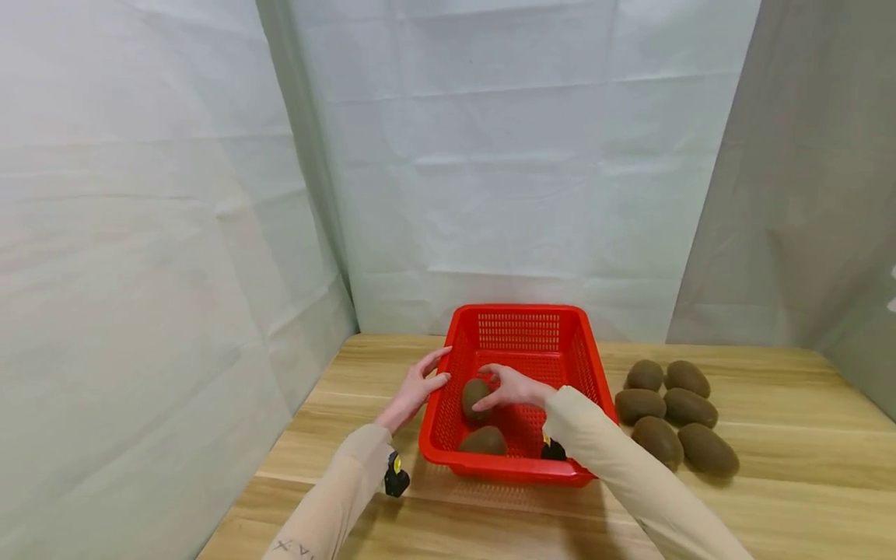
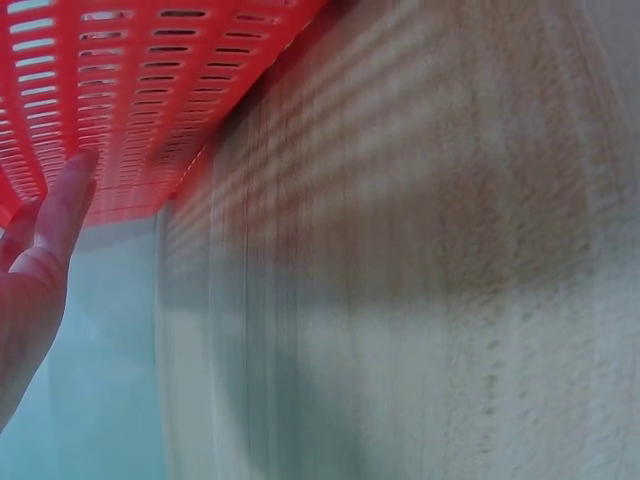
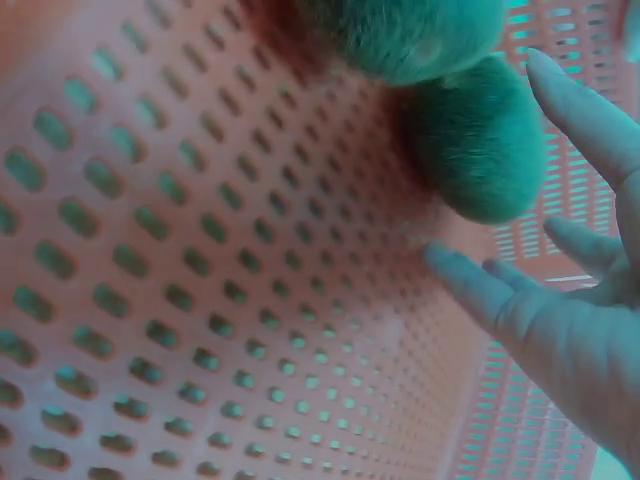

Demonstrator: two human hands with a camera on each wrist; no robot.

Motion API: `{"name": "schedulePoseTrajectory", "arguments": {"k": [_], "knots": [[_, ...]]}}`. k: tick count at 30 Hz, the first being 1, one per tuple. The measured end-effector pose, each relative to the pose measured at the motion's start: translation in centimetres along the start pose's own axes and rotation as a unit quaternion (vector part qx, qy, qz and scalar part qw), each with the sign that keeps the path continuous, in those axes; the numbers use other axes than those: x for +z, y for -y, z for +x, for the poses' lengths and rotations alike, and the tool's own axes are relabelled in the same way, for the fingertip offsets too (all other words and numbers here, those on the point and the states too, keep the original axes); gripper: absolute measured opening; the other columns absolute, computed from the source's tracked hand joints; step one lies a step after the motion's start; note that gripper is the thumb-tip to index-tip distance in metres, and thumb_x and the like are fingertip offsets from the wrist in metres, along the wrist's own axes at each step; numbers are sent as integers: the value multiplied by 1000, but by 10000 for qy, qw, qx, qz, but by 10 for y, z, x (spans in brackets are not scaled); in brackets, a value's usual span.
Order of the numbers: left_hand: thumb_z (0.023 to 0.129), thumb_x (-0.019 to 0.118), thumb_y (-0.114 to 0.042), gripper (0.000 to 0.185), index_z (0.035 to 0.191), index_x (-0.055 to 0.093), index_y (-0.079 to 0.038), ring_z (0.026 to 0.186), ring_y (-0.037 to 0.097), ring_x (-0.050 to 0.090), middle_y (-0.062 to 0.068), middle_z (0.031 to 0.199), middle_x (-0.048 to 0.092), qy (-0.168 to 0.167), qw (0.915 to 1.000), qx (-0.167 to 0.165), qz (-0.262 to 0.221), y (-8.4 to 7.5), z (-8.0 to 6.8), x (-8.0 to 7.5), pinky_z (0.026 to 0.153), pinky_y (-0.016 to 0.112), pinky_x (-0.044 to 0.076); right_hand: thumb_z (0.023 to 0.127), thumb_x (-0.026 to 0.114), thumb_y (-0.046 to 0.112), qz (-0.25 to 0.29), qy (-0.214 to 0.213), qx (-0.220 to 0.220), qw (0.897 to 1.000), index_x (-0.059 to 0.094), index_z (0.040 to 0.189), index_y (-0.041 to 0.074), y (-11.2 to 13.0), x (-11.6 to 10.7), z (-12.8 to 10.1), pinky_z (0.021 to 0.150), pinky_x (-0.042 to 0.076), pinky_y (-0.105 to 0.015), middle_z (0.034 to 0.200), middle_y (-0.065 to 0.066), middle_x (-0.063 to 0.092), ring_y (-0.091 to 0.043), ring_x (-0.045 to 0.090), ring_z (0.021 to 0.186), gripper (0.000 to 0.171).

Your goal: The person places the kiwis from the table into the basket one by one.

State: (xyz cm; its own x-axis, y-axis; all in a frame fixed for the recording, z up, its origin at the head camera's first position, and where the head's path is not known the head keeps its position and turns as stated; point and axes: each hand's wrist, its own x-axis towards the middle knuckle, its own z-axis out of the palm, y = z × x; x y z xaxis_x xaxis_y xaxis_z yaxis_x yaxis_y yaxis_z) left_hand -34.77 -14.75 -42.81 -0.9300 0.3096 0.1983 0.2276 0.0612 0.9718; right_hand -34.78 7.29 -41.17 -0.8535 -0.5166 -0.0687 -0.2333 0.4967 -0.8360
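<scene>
A red perforated plastic basket (image 1: 516, 467) stands on the wooden table. Inside it, along the left side, lie two brown fuzzy kiwifruit: one kiwifruit (image 1: 474, 400) by the left wall, another kiwifruit (image 1: 484, 441) near the front. My right hand (image 1: 514, 387) reaches into the basket beside the first, thumb and fingers spread around its right side. In the right wrist view a gap shows between the fingers (image 3: 470, 285) and that fruit. At the basket's left side my left hand (image 1: 413, 389) rests its extended fingers on the outer wall, close to the rim.
To the right of the basket several more kiwifruit (image 1: 689, 408) lie grouped in two columns on the table (image 1: 791, 467). White sheeting (image 1: 525, 194) hangs behind the table, and more sheeting (image 1: 140, 272) closes off the left side.
</scene>
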Motion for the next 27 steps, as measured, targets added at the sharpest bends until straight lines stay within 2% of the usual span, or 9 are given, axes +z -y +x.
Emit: {"name": "schedulePoseTrajectory", "arguments": {"k": [4,10,13,18,27], "knots": [[89,51,0,49,137,39,-7,102,35,51,19,132,40,6,9999,-5,-123,0,1,-1,72,41,50,73,76,22,394,-202,48,9990,31,137,5,7,-7,1,84,43,-46,132,-22,36,-35,41,111,81],[89,53,-2,49,136,39,-7,102,32,51,19,131,41,23,9999,-77,-112,1,1,-3,74,40,50,72,77,22,789,-449,58,9959,30,138,10,22,-21,-8,81,46,-45,130,-18,37,-30,46,106,82],[89,53,0,50,136,40,-7,101,32,52,19,130,42,21,9999,-69,-120,2,1,-3,73,40,50,74,75,20,921,-443,-132,9947,26,140,9,30,-30,-15,80,46,-46,131,-19,35,-30,50,103,83],[88,53,0,49,136,41,-8,100,31,53,17,130,42,-25,9998,-51,-174,3,0,-4,72,40,50,78,72,18,1072,-363,-465,9925,20,142,6,38,-47,-24,79,46,-47,133,-21,30,-34,47,109,83],[90,52,0,49,136,40,-7,100,35,52,19,133,39,-44,10000,-27,-45,1,-6,-6,72,39,50,79,71,14,1441,-292,-918,9849,26,139,10,46,-71,-43,72,49,-47,132,-22,31,-32,51,105,75]]}}
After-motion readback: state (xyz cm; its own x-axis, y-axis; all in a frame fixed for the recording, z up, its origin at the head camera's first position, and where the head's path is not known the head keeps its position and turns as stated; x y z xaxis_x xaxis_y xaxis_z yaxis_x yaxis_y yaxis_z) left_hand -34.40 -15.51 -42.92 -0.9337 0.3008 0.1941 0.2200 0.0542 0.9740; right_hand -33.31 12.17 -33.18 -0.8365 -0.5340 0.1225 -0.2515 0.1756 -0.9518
